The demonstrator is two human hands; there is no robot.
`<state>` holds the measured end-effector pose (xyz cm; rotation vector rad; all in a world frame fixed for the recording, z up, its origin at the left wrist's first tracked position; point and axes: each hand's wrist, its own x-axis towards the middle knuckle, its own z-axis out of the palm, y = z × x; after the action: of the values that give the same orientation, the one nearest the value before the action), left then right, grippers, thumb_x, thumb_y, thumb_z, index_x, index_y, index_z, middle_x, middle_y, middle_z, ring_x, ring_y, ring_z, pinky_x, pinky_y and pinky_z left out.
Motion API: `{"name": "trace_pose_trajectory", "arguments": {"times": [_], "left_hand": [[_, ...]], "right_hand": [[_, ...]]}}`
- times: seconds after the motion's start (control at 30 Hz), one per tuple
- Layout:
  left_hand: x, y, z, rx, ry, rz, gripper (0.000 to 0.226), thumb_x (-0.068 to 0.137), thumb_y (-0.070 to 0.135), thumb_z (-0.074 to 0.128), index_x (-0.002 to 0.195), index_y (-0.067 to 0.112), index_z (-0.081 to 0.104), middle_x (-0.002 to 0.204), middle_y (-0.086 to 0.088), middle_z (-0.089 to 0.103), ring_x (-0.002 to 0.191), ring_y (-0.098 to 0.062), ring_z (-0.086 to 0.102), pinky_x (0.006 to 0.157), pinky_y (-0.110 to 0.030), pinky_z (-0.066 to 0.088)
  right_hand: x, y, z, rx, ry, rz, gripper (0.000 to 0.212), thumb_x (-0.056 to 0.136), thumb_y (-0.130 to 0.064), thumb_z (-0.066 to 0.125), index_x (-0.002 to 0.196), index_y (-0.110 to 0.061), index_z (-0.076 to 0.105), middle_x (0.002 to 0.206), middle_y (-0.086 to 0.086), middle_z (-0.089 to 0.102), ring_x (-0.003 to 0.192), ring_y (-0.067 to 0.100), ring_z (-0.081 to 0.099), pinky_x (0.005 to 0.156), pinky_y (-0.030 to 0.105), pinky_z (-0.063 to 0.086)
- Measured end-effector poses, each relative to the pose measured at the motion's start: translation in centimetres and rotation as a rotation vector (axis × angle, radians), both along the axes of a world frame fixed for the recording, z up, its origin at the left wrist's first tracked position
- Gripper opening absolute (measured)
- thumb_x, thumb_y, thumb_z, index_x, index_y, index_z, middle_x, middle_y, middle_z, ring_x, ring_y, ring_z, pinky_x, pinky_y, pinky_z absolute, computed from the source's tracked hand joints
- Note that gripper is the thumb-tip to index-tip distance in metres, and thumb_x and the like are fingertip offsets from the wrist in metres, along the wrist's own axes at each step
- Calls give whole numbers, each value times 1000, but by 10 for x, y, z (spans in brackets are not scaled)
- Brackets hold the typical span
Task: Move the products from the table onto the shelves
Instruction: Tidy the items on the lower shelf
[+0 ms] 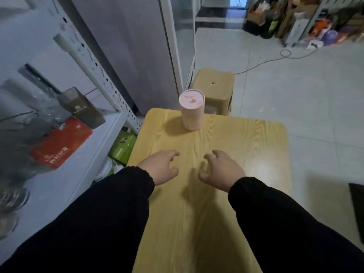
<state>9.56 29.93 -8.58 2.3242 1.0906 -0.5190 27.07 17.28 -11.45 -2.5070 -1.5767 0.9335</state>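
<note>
Head view: just one product is seen on the table (246, 146), a pink can (191, 113) stood upright near the far edge, well ahead of both hands. The left hand (161, 166) and right hand (220, 170) are held over bare wood, fingers loosely curled, nothing gripped in either. So a reach is probably what's called for. The can is best taken around the middle, not by the lid, since it's tall and looks easily tipped. The shelf (59, 184) is on the left, so a left-hand grab is probably favoured; bare shelf is seen by the red box (61, 142).
</note>
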Motion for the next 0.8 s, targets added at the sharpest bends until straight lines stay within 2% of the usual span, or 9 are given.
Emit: {"name": "trace_pose_trajectory", "arguments": {"times": [0.07, 0.2, 0.3, 0.4, 0.47, 0.6, 0.7, 0.8], "left_hand": [[22, 17, -12, 25, -21, 49, 68, 95, 37, 57, 155, 28, 29, 152, -4, 42, 133, -20, 47, 106, -35, 43], [66, 56, -26, 150, -72, 133, 96, 85, 44, 65, 158, 33, 4, 160, -13, 19, 144, -36, 29, 115, -50, 33], [107, 79, -22, 233, -193, 145, 109, 78, 57, 70, 158, 32, 0, 162, -13, 12, 147, -38, 20, 118, -49, 24], [147, 100, -16, 252, -190, 128, 109, 79, 52, 71, 159, 34, 0, 166, -12, -1, 150, -40, 11, 119, -50, 22], [166, 109, -17, 278, -114, 81, 104, 80, 52, 70, 159, 35, 4, 166, -11, 1, 148, -43, 15, 114, -51, 28], [183, 106, -20, 397, -61, 56, 82, 79, 49, 71, 148, 30, 31, 147, -15, 32, 127, -45, 40, 93, -45, 41], [162, 77, -22, 404, -29, 3, 75, 77, 44, 71, 141, 31, 33, 141, -14, 31, 119, -45, 39, 85, -43, 38], [117, 35, -26, 351, 17, -36, 79, 76, 42, 67, 142, 35, 26, 143, -11, 25, 121, -42, 34, 92, -41, 36]], "right_hand": [[13, 2, -10, -8, 19, -3, 72, 93, -58, 53, 153, -22, 40, 163, 10, 28, 150, 25, 29, 117, 43, 36], [30, 5, -28, 22, 56, -2, 69, 93, -56, 56, 151, -21, 42, 162, 10, 30, 150, 26, 28, 118, 45, 34], [36, 0, -43, 60, 93, -21, 68, 93, -55, 56, 150, -20, 44, 162, 11, 31, 150, 26, 27, 118, 47, 35], [39, -8, -55, 105, 124, -45, 67, 95, -54, 55, 150, -19, 44, 162, 11, 31, 150, 26, 29, 118, 46, 35], [40, -16, -60, 130, 124, -34, 64, 96, -52, 54, 149, -18, 46, 161, 10, 32, 149, 25, 30, 118, 45, 35], [41, -30, -70, 176, 127, -43, 60, 96, -51, 55, 147, -20, 48, 157, 7, 38, 146, 22, 34, 116, 42, 37], [35, -35, -71, 210, 157, -78, 59, 96, -48, 57, 146, -18, 48, 152, 5, 43, 141, 21, 39, 113, 42, 41], [21, -34, -62, 237, 195, -76, 59, 95, -45, 59, 145, -17, 50, 149, 3, 45, 138, 21, 42, 111, 39, 41]]}}
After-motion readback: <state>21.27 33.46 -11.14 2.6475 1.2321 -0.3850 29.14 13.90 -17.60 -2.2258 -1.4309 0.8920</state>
